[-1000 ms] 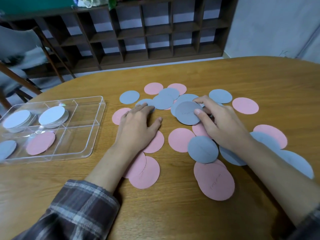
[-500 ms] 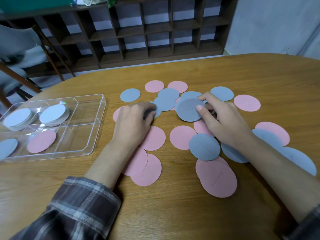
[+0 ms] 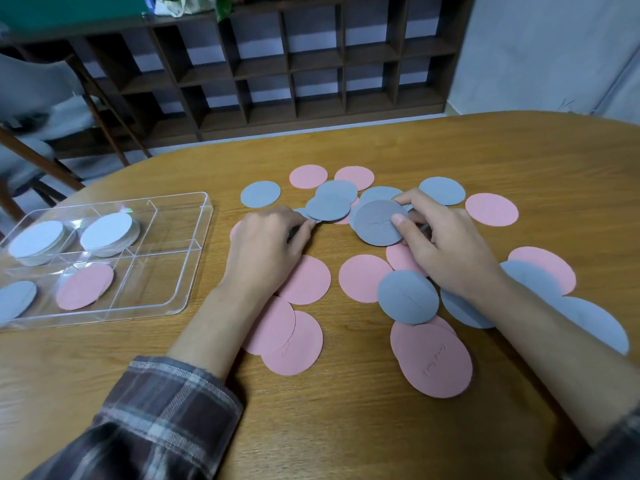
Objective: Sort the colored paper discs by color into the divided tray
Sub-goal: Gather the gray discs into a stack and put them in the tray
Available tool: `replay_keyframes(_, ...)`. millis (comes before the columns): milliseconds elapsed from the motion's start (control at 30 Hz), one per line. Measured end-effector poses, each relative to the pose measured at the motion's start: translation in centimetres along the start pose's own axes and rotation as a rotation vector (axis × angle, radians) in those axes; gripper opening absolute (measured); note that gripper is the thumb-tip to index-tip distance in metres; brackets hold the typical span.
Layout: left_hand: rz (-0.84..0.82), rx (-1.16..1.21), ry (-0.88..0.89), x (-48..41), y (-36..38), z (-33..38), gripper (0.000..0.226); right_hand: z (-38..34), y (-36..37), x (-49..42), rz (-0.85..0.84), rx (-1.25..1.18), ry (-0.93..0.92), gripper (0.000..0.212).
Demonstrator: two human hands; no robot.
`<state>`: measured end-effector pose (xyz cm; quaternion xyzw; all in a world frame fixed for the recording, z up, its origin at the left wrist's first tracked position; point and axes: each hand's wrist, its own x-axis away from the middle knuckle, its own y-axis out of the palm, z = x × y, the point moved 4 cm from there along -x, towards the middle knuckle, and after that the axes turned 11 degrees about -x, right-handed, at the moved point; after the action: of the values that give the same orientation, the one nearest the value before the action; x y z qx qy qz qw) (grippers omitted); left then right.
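The right hand (image 3: 450,254) has its fingers (image 3: 399,224) pinching a grey disc (image 3: 375,225), thumb flat on its upper face and forefinger hooked over its far edge; the disc overlaps other grey ones behind it. Just left of it the left hand (image 3: 266,244) lies knuckles up, its fingers (image 3: 306,230) curled, thumb tip and forefinger meeting at the near edge of a second grey disc (image 3: 327,207); whether they grip it or only touch it I cannot tell. Loose discs (image 3: 363,278), pink and grey, lie all round both hands on the bench (image 3: 346,427): pink ones under the left palm and wrist; a grey one (image 3: 407,296) just nearer than the right hand, lapping a big pink one (image 3: 434,358); more of both colours under and beyond the right forearm; two pink and two grey past the fingertips on the far side. Well left of the left fingers stands the clear tray (image 3: 204,216); its far compartments hold two pale stacks (image 3: 107,232), its near ones a pink disc (image 3: 85,285) and a grey one at the frame edge. A plaid sleeve (image 3: 166,410) covers the left forearm; beyond the bench stand a dark shelf (image 3: 311,64) and a chair (image 3: 34,98).
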<state>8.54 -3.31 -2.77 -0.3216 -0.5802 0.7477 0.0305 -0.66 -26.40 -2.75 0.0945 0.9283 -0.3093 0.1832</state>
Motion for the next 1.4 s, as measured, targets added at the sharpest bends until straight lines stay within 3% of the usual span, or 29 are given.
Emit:
replay_keyframes(133, 0.054, 0.047, 0.081, 0.0, -0.5, 0.7, 0.035, 0.0, -0.1, 0.0, 0.014, -0.002, 0.0, 0.012)
replay_keyframes(333, 0.162, 0.157, 0.144, 0.7, -2.2, 2.3, 0.024, 0.0, -0.4, -0.1, 0.115, -0.074, 0.043, 0.01)
replay_keyframes(467, 0.205, 0.366, 0.048, 0.7, -2.8, 2.7, 0.015, -0.1, -0.4, 0.0, 0.119, -0.115, 0.071, 0.019)
replay_keyframes(633, 0.091, 0.607, -0.093, 1.0, -1.7, 3.3, 0.007, -0.6, 0.4, 0.0, 0.031, -0.178, 0.075, 0.03)
replay_keyframes(833, 0.038, 0.737, -0.175, 0.8, -0.7, 4.1, 0.009, -1.1, 1.1, -0.2, -0.024, -0.232, 0.056, 0.02)
replay_keyframes(933, 0.034, 0.652, -0.128, 0.2, 0.0, 4.3, 0.009, -0.7, 1.1, -0.3, -0.005, -0.145, 0.045, 0.015)
replay_keyframes(1033, 0.075, 0.399, -0.042, -0.7, 0.5, 3.3, 0.022, -0.3, -0.1, -0.6, 0.085, -0.103, 0.042, 0.008)
replay_keyframes(1200, -0.194, 0.201, -0.015, -1.3, 2.2, 3.1, 0.057, 0.9, -1.2, -0.7, 0.158, -0.11, 0.097, 0.011)
replay_keyframes(1400, -0.122, 0.094, 0.028, -0.8, 1.7, 2.9, 0.038, 1.6, -1.5, -0.6, 0.189, -0.119, 0.097, 0.015)
